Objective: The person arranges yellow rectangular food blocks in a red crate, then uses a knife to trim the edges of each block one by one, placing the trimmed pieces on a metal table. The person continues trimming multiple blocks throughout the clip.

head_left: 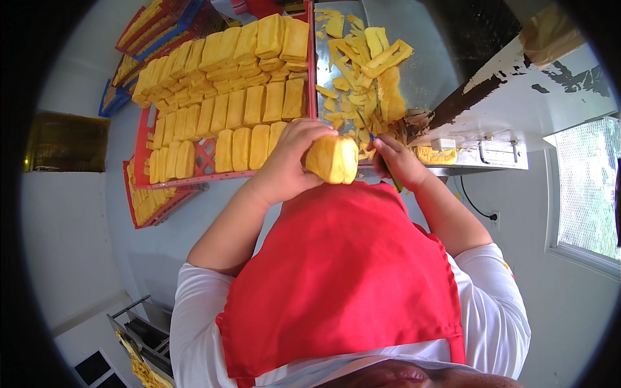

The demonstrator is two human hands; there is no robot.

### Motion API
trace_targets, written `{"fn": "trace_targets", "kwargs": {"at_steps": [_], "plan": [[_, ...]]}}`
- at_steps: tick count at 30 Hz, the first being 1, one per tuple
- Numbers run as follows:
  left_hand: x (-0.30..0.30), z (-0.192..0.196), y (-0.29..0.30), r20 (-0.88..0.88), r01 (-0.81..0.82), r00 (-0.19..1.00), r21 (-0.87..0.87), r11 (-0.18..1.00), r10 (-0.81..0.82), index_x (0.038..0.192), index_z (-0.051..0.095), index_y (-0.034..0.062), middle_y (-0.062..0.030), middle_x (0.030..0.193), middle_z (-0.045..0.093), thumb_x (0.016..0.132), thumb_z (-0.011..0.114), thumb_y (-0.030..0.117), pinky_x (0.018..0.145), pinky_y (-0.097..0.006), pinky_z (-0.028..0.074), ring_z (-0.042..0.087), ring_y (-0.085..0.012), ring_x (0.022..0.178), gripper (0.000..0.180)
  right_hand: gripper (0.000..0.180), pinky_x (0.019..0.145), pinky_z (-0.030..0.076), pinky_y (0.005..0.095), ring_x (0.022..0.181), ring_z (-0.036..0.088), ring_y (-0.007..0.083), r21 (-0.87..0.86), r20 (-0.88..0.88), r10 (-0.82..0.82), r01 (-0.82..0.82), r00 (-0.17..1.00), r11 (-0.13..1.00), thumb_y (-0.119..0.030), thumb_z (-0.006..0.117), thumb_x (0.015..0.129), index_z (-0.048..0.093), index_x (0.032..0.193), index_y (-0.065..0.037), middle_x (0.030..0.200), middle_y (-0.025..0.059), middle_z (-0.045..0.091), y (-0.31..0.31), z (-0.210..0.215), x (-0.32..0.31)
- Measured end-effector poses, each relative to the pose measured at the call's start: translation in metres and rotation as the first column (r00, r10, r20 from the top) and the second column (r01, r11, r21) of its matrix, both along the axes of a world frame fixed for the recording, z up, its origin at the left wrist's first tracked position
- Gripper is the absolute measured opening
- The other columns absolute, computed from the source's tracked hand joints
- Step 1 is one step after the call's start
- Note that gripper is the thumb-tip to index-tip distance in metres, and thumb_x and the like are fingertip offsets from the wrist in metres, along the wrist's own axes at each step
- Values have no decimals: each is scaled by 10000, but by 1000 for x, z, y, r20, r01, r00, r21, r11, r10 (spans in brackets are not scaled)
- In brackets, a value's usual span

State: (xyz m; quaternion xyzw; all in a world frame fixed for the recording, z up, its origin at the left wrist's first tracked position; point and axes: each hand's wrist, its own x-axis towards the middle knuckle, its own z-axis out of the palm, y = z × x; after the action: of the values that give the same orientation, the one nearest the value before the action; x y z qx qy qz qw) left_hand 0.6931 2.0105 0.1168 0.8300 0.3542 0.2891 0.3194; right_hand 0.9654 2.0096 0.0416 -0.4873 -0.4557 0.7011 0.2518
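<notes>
We hold a yellow loaf [333, 160] at the near side of the red crate [213, 178], our left hand [294, 154] wrapped partway around it. One end seems to face us, long axis foreshortened; its exact tilt we cannot tell. Our right hand [402, 161] grips a knife [365, 122], blade pointing away; a coloured sleeve mark [507, 266] is too small to read

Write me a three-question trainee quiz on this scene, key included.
1. Which hand holds the single yellow loaf?
2. The right hand holds: A) a spoon, B) a knife, C) a brush.
3. True or false: the scattered yellow trimmings lie to the right of the red crate filled with stacked loaves.

Key: 1. The left hand. 2. B. 3. True.
</notes>
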Motion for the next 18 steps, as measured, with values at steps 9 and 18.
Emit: {"fn": "trace_targets", "kwargs": {"at_steps": [9, 18], "plan": [[18, -15, -6, 547, -177, 785, -250, 952, 290, 1393, 428, 120, -120, 1506, 311, 828, 635, 47, 1114, -450, 305, 312, -319, 1386, 607, 709, 749, 509, 318, 916, 608, 181, 309, -312, -70, 171, 948, 936, -395, 682, 876, 358, 1393, -33, 1097, 61, 604, 2, 33, -45], [12, -10, -11, 413, -210, 817, -435, 876, 402, 1320, 409, 25, -83, 1192, 565, 787, 788, 132, 943, -334, 473, 556, -173, 1109, 662, 628, 787, 507, 374, 867, 627, 333, 565, 36, 47, -59, 998, 823, -301, 706, 883, 385, 1353, -36, 1014, 184, 611, -7, 30, -40]]}}
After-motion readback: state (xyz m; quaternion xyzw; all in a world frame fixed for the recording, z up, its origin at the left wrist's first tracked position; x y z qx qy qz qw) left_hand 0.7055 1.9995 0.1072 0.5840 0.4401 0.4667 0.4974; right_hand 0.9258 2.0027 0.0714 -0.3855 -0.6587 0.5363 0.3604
